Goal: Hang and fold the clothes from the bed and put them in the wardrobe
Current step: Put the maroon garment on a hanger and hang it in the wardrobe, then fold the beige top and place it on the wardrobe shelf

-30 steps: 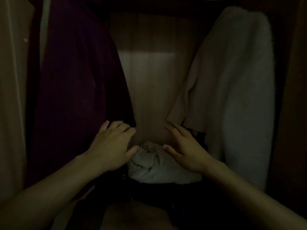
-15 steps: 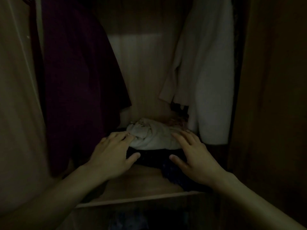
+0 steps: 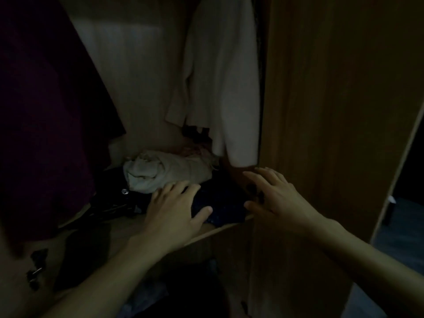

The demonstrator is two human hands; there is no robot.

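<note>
Inside the dim wardrobe a dark folded garment (image 3: 220,203) lies on the wooden shelf (image 3: 220,229), with a pale rolled cloth (image 3: 160,173) behind it. My left hand (image 3: 174,212) lies flat with spread fingers on the dark garment's left part. At the garment's right edge, by the wardrobe's side panel, my right hand (image 3: 275,198) hovers with straight, spread fingers. Neither hand holds anything. A white garment (image 3: 224,83) hangs at the right and a maroon one (image 3: 43,115) at the left.
The wooden side panel and door (image 3: 332,134) stand close on the right. More dark clothing (image 3: 110,207) with a small button lies on the shelf's left part. Below the shelf is a dark compartment with unclear contents.
The view has swung left and down, so the shelf sits nearer the centre. Both hands have shifted right along the dark garment, away from the pale cloth.
</note>
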